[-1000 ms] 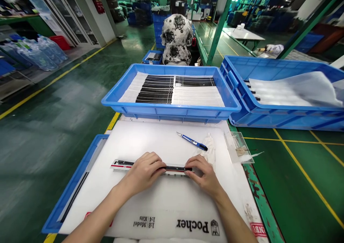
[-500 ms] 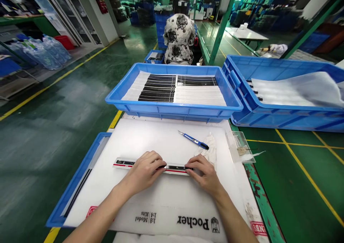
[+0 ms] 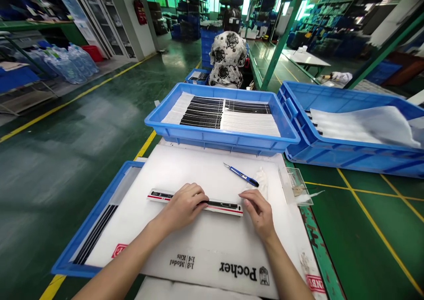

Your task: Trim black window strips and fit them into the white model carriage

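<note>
The left hand [image 3: 183, 206] is covering the middle of the long strip [image 3: 225, 206] lying on the white sheet [image 3: 198, 176]. The picture's right edge is cutting off the blue bin [image 3: 347, 147] right of that sheet. The bottom edge is cutting off both forearms.

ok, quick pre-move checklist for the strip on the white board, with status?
1. Left hand on the strip: ok, fingers lie over its middle.
2. Right hand at the strip's right end: ok, fingertips at it; contact cannot tell.
3. Strip flat on the white board: ok.
4. Blue knife apart from both hands: ok, lies beyond the right hand.
5. Blade covered: cannot tell.
6. Blue tray behind the board holds more strips: ok.
</note>
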`<state>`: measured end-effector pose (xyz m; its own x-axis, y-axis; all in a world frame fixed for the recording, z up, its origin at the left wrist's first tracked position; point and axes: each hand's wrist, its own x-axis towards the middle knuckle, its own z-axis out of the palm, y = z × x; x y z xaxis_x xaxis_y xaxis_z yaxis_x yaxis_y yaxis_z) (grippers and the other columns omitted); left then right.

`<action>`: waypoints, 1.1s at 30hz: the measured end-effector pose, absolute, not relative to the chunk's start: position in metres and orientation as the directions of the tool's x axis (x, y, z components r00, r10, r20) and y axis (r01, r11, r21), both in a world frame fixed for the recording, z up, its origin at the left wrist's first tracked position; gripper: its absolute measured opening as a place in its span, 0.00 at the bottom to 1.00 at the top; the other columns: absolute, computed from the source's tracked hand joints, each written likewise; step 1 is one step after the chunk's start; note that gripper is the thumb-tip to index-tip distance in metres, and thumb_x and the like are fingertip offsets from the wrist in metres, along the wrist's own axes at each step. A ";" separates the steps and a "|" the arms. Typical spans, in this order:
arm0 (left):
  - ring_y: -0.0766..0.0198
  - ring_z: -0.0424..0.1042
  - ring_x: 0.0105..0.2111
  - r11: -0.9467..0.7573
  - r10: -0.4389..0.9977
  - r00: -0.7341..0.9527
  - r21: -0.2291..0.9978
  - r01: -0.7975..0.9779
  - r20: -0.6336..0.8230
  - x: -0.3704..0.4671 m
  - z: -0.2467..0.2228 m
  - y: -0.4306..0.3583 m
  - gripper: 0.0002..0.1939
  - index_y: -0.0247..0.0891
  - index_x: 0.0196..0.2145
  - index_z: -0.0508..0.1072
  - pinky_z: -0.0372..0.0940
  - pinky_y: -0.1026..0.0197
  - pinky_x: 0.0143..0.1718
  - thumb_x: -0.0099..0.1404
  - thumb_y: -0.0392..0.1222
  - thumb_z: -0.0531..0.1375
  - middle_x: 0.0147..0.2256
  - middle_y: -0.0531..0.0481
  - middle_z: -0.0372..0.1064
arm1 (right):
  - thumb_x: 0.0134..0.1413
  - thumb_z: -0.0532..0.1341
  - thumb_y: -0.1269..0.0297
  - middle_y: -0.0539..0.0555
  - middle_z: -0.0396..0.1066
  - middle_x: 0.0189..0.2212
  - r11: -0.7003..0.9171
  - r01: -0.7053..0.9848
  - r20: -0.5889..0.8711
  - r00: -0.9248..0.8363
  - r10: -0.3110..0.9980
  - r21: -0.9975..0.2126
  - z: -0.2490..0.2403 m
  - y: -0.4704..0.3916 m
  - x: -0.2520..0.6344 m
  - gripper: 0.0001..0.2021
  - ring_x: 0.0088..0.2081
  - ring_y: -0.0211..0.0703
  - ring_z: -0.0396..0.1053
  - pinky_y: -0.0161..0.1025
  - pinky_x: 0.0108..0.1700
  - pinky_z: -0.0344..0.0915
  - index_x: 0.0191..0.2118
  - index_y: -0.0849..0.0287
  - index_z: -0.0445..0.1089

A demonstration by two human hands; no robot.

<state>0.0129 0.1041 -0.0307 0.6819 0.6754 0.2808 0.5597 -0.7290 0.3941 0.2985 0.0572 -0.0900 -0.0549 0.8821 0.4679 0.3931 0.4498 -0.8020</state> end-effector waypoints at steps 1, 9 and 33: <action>0.58 0.72 0.37 -0.730 0.675 0.681 0.394 0.559 0.284 0.013 -0.031 0.104 0.05 0.37 0.41 0.76 0.65 0.55 0.39 0.73 0.35 0.59 0.36 0.46 0.74 | 0.72 0.60 0.58 0.55 0.74 0.44 0.439 0.407 0.474 -0.016 0.880 -0.801 -0.091 0.056 0.299 0.11 0.44 0.45 0.74 0.47 0.47 0.73 0.47 0.61 0.74; 0.58 0.72 0.38 -0.740 0.663 0.683 0.408 0.535 0.306 0.018 -0.037 0.106 0.04 0.38 0.40 0.77 0.64 0.55 0.40 0.71 0.35 0.61 0.35 0.47 0.74 | 0.70 0.62 0.57 0.55 0.73 0.44 0.221 0.452 0.356 0.240 0.903 -0.864 -0.087 0.050 0.301 0.12 0.41 0.44 0.72 0.44 0.44 0.73 0.48 0.61 0.73; 0.58 0.72 0.38 -0.730 0.657 0.713 0.443 0.521 0.244 0.015 -0.034 0.109 0.04 0.37 0.38 0.77 0.62 0.55 0.40 0.69 0.32 0.62 0.36 0.49 0.74 | 0.71 0.61 0.55 0.45 0.67 0.26 -0.312 0.115 -0.295 0.142 0.945 -0.943 -0.080 0.027 0.261 0.14 0.20 0.30 0.62 0.29 0.21 0.63 0.49 0.63 0.71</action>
<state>0.0148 0.1089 -0.0340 0.7128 0.6575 0.2443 0.5212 -0.7295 0.4428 0.2614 0.0273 -0.0805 0.1416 0.9449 -0.2952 0.1155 -0.3119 -0.9431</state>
